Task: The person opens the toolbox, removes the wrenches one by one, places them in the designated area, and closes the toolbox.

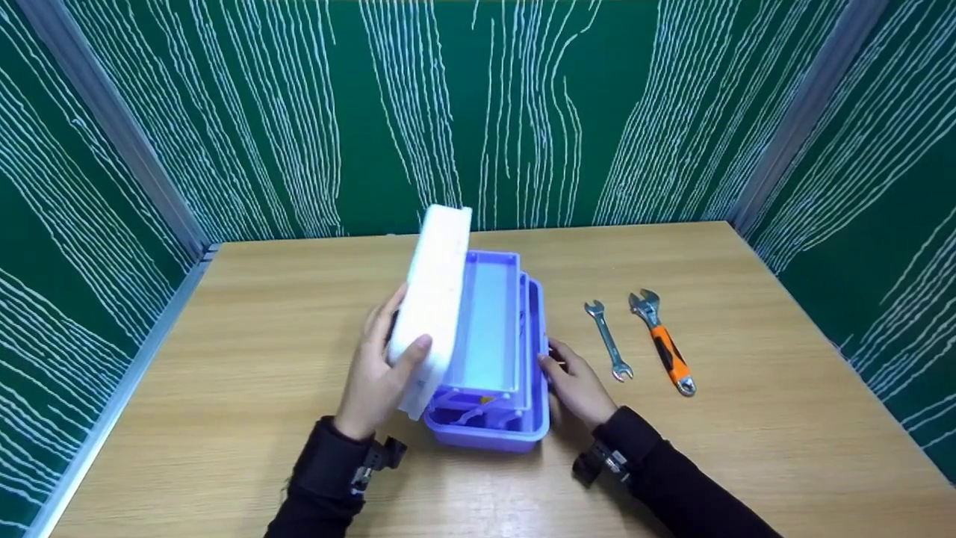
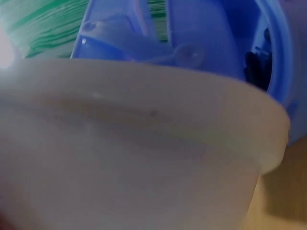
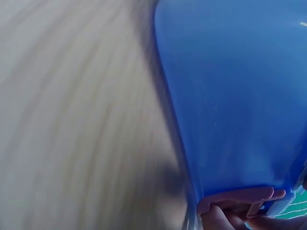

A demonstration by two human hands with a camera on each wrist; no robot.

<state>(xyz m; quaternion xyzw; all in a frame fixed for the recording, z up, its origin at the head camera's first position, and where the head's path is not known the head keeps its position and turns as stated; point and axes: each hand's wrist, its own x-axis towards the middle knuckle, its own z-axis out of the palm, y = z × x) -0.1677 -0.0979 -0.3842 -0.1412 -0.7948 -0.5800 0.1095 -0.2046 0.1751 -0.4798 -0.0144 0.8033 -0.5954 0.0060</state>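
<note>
A blue-purple toolbox [image 1: 489,441] stands on the table with its white lid [image 1: 437,276] swung up to the left and its trays [image 1: 489,321] showing. My left hand [image 1: 377,373] grips the lid, thumb on the near face and fingers round the far side. That white lid [image 2: 144,143] fills most of the left wrist view, and the hand is largely out of sight there. At the toolbox's right side, my right hand [image 1: 582,385] holds the wall near the rim. In the right wrist view its fingers [image 3: 217,219] curl at a pinkish latch [image 3: 240,195] on the blue wall.
An open-end wrench [image 1: 609,342] lies on the table right of the toolbox. Farther right is an adjustable wrench [image 1: 663,344] with an orange and black handle. Green walls with white wavy lines enclose the wooden table [image 1: 261,336] at the back and sides.
</note>
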